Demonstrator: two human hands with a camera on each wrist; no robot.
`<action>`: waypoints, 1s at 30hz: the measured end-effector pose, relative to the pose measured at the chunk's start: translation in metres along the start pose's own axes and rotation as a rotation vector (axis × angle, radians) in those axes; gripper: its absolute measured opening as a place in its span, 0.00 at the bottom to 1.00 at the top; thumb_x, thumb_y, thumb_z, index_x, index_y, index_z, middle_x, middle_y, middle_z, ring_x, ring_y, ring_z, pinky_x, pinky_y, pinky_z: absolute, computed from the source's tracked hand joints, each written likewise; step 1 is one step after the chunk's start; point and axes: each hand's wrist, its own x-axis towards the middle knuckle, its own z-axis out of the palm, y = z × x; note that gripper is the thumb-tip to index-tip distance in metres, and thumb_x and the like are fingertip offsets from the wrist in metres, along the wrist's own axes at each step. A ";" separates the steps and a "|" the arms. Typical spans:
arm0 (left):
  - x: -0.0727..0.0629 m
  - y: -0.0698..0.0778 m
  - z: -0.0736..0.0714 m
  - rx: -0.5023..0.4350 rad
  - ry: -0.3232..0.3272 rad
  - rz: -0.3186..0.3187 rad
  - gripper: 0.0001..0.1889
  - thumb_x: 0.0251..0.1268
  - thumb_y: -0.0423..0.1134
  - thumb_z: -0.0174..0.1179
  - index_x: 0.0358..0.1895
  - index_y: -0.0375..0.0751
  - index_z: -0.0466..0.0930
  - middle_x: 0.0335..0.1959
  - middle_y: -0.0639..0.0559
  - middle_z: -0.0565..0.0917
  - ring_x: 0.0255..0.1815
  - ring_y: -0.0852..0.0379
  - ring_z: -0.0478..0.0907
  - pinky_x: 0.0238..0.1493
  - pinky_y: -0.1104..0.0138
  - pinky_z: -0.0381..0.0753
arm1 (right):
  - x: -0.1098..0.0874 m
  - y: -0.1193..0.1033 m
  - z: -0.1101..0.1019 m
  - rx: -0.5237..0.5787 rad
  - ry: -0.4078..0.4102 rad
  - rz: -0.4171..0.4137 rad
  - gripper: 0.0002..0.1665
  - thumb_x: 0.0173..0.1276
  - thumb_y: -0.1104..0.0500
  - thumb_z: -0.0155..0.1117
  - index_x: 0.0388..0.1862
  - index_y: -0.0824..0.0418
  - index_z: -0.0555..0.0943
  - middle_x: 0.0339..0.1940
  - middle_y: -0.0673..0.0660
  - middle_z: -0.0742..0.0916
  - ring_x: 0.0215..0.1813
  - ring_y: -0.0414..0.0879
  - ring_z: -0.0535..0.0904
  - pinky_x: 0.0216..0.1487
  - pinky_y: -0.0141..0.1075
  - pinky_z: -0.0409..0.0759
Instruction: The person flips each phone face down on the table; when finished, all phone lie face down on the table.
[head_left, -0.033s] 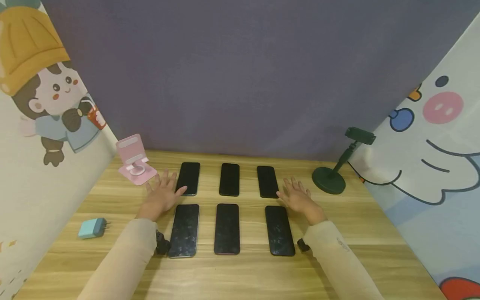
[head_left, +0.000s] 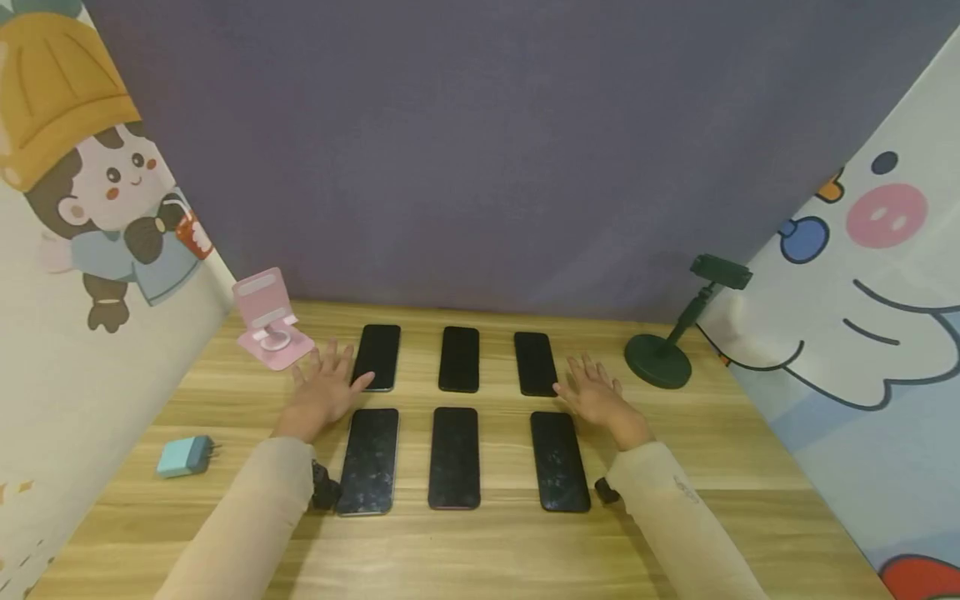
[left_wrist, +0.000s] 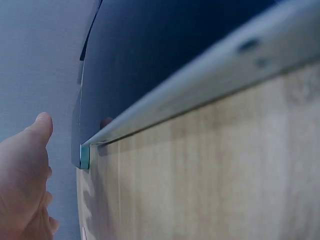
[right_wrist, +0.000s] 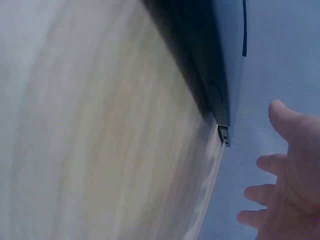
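Note:
Several black smartphones lie face up in two rows on the wooden table. My left hand [head_left: 321,393] is spread flat beside the far-left phone [head_left: 378,357], its thumb at that phone's lower edge. Just right of the left wrist lies the near-left phone [head_left: 369,462]; its side edge fills much of the left wrist view. On the other side, my right hand [head_left: 596,396] has its fingers spread, thumb tip beside the far-right phone [head_left: 536,363]. The near-right phone [head_left: 560,461] lies left of the right wrist. Neither hand holds anything.
Between the hands lie the far-middle phone [head_left: 459,358] and near-middle phone [head_left: 454,458]. A pink folding phone stand [head_left: 262,302] is at the back left, a dark green stand [head_left: 657,361] at the back right. A blue charger plug [head_left: 182,457] lies left. A grey curtain [head_left: 480,167] hangs behind.

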 end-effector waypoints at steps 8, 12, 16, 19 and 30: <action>0.002 0.018 0.005 -0.059 0.039 0.057 0.40 0.77 0.58 0.40 0.77 0.32 0.42 0.75 0.26 0.41 0.72 0.24 0.33 0.65 0.31 0.37 | -0.009 0.001 0.000 0.048 0.020 -0.020 0.43 0.79 0.41 0.41 0.79 0.66 0.44 0.77 0.73 0.46 0.73 0.74 0.40 0.64 0.72 0.40; 0.002 0.047 0.006 -0.166 0.075 0.135 0.38 0.77 0.53 0.45 0.76 0.28 0.45 0.73 0.24 0.49 0.72 0.26 0.45 0.67 0.37 0.50 | -0.016 0.003 0.000 0.127 0.054 -0.074 0.40 0.80 0.46 0.43 0.77 0.71 0.47 0.75 0.76 0.51 0.73 0.73 0.45 0.67 0.68 0.45; 0.000 0.085 0.010 -0.291 0.081 0.190 0.36 0.76 0.50 0.49 0.74 0.27 0.51 0.72 0.27 0.55 0.70 0.29 0.54 0.67 0.41 0.57 | -0.026 0.005 -0.001 0.222 0.072 -0.093 0.39 0.80 0.48 0.46 0.76 0.73 0.51 0.73 0.77 0.58 0.71 0.73 0.54 0.67 0.65 0.52; -0.002 0.114 0.017 -0.394 0.070 0.217 0.34 0.75 0.49 0.53 0.74 0.31 0.54 0.71 0.31 0.60 0.69 0.33 0.60 0.65 0.44 0.63 | -0.034 0.004 -0.003 0.265 0.081 -0.072 0.37 0.78 0.50 0.50 0.75 0.72 0.55 0.70 0.77 0.63 0.66 0.72 0.64 0.62 0.63 0.64; 0.000 0.194 0.064 -0.660 -0.119 0.273 0.31 0.70 0.45 0.59 0.71 0.36 0.63 0.52 0.42 0.80 0.47 0.48 0.80 0.42 0.58 0.81 | -0.057 -0.006 0.001 0.278 0.090 -0.031 0.23 0.71 0.60 0.62 0.59 0.72 0.74 0.48 0.68 0.83 0.51 0.63 0.80 0.45 0.50 0.81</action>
